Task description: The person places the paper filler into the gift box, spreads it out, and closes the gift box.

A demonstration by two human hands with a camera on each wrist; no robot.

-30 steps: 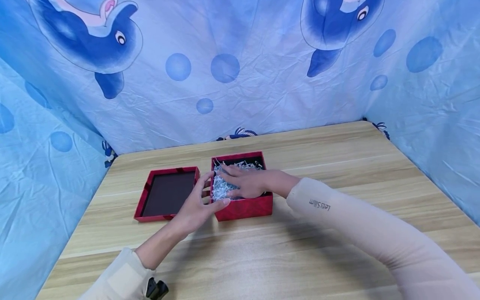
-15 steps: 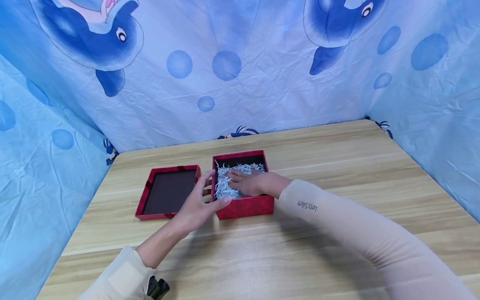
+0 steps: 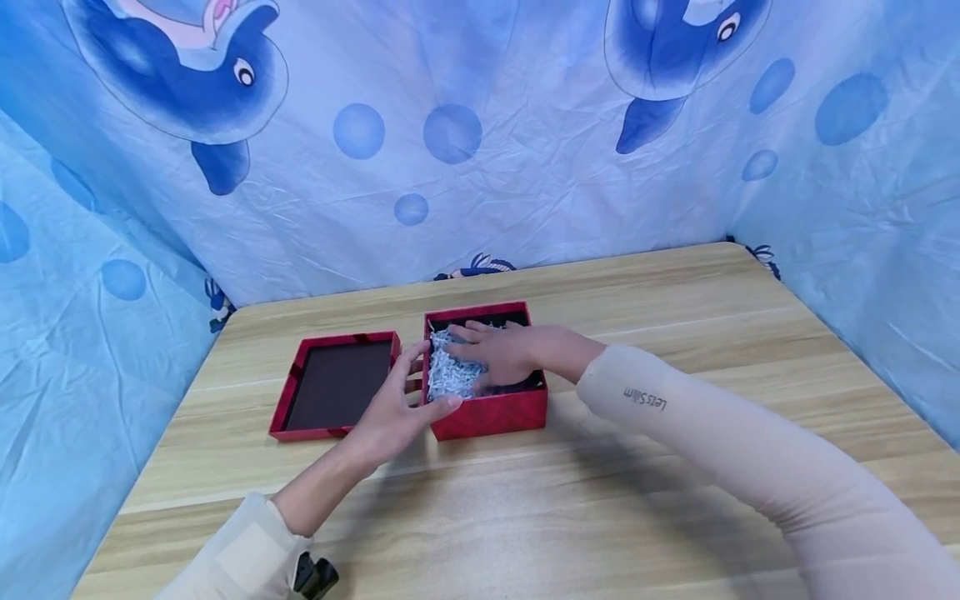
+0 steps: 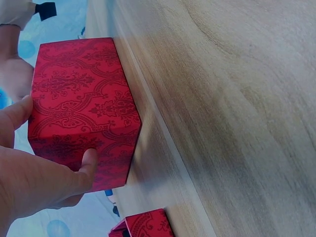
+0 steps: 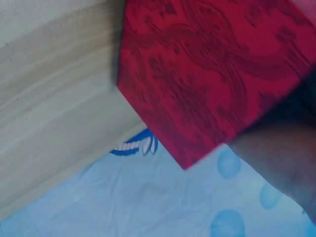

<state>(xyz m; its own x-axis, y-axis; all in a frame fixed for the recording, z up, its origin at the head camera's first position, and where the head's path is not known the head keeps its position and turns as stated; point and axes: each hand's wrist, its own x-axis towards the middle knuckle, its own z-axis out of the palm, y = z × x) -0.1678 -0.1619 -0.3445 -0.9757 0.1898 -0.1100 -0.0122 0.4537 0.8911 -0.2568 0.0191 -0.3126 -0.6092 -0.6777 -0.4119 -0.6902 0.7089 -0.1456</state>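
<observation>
Open red patterned cardboard box (image 3: pixel 487 408) sits mid wooden surface (image 3: pixel 675 500). Left hand (image 3: pixel 397 412) grip clasps its near-left corner. Right hand (image 3: pixel 498 354) flat, fingers spread, on white shredded paper filler (image 3: pixel 448 377). Press evenly; brace box firmly.

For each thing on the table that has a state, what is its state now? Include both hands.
Box: open, upright on the table, holding shredded paper.
Lid: off, lying inside-up left of the box.
Shredded paper: loose in the box, pressed by the right hand.
Left hand: holds the box's left near corner.
Right hand: flat, fingers spread, inside the box on the paper.
</observation>
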